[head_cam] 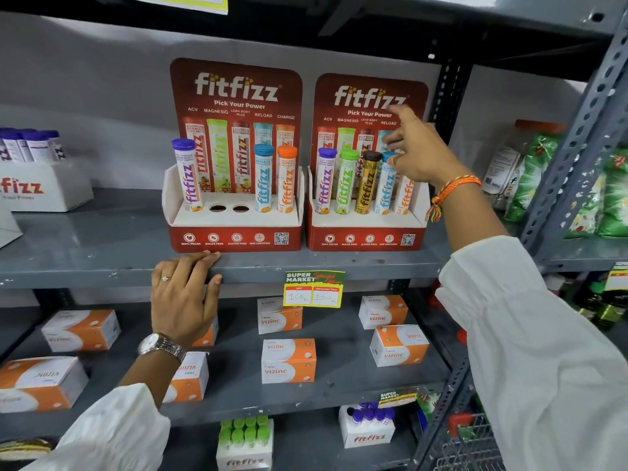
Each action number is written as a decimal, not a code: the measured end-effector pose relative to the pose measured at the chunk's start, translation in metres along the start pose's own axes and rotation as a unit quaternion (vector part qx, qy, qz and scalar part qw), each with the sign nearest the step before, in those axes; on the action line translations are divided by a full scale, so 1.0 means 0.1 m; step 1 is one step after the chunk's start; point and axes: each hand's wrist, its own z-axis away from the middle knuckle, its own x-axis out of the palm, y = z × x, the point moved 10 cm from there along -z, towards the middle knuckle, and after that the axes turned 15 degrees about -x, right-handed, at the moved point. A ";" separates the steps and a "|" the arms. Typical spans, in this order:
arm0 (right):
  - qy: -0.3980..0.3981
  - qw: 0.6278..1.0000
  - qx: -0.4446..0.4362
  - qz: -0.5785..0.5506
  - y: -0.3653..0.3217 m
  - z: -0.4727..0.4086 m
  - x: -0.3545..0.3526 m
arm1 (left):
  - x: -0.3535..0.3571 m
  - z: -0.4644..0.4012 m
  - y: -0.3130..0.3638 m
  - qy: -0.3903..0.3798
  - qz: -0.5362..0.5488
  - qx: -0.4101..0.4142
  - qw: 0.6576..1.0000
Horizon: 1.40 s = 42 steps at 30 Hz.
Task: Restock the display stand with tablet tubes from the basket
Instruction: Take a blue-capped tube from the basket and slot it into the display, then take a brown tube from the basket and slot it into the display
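Observation:
Two red display stands sit side by side on the grey shelf. The left stand holds a purple-capped tube, a blue-capped tube and an orange-capped tube, with two empty holes between them. The right stand holds several tubes in a full row. My right hand hovers open over that stand's right end, fingers spread, above the orange tube. My left hand rests flat on the shelf's front edge, holding nothing. A wire basket shows at the bottom right.
A white box of purple-capped tubes stands at the far left of the shelf. Orange and white boxes lie on the shelf below. Cartons of green-capped and purple-capped tubes stand lower. A price tag hangs on the shelf edge.

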 end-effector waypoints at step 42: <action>-0.663 0.614 -0.362 -0.232 -5.23 4.96 7.09 | -1.81 5.12 -2.49 -0.465 -0.207 -0.470 0.722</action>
